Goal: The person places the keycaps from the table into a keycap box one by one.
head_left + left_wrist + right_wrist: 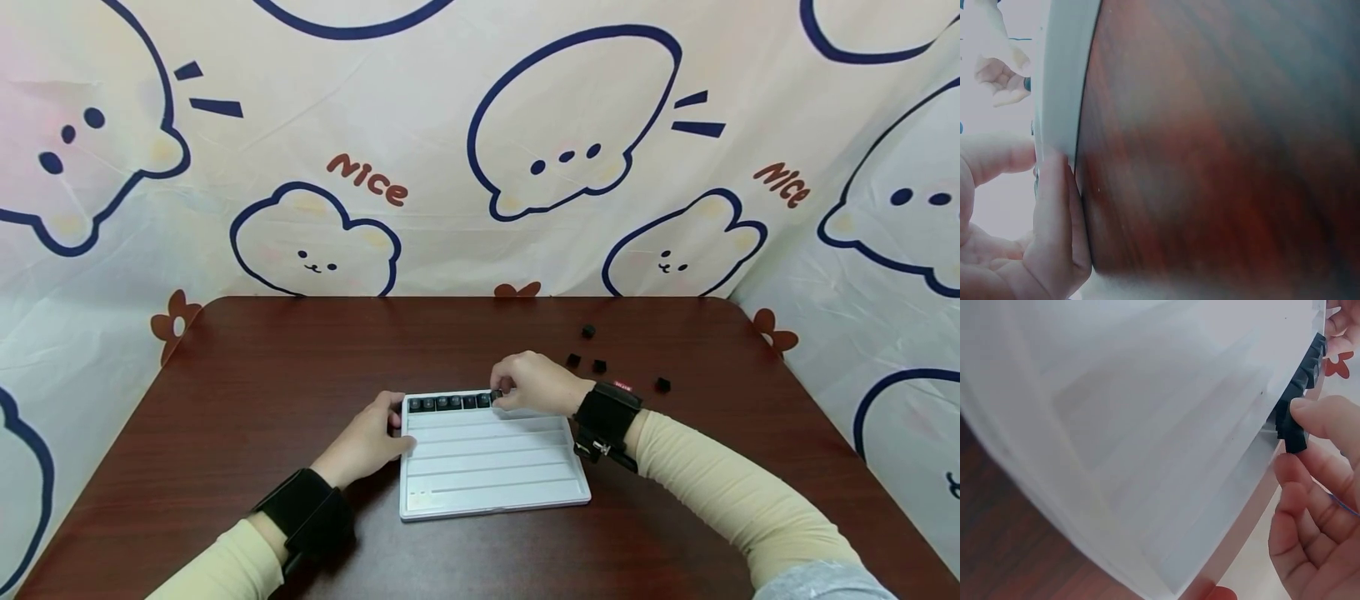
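Observation:
A white tray (487, 462) with raised ridges across it lies on the table. Along its far edge runs a row of black keycaps (452, 403), starting from the left corner. My right hand (542, 383) pinches a black keycap (1295, 436) between thumb and fingers at the right end of this row. At the tray's left side, my left hand (367, 442) grips the edge, thumb on the near part and fingers by the far corner. The left wrist view shows its fingers against the tray's side wall (1063, 75).
Several loose keycaps (599, 367) are scattered on the brown table (300, 358) beyond and to the right of my right hand. A cartoon-printed curtain (435, 242) hangs behind the table and along its sides.

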{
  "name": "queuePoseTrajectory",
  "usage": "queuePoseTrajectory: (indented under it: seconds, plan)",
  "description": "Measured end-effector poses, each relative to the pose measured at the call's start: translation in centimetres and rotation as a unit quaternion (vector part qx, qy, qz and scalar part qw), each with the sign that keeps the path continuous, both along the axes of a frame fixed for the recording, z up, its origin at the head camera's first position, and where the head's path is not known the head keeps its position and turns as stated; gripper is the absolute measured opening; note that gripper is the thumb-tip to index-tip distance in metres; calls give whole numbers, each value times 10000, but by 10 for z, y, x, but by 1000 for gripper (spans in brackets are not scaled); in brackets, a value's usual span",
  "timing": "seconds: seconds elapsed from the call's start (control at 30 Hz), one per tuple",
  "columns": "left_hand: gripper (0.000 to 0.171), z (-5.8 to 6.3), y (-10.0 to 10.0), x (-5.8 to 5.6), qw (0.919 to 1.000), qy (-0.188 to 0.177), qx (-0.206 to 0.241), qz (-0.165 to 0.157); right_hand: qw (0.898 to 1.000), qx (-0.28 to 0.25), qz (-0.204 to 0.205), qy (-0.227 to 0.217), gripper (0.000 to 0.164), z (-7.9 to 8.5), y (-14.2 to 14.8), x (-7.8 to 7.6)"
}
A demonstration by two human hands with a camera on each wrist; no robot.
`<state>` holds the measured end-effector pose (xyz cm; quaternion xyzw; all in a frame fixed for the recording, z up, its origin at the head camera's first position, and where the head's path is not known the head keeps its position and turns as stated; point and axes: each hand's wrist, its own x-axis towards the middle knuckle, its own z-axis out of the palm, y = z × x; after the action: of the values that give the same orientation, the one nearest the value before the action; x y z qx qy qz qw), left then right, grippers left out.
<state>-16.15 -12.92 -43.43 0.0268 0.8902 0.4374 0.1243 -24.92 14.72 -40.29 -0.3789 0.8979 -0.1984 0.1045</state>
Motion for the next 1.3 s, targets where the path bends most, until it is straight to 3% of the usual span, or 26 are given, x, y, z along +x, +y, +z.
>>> queuePoseTrajectory:
  seconds: [0.63, 1.3]
  plan:
    - [66, -1, 3, -2, 9998, -126, -99, 78, 9987, 143, -420, -230, 11, -4, -4, 1]
    - [66, -2, 2, -2, 9999, -106, -79, 59, 9984, 147, -492, -222, 8, -2, -3, 3]
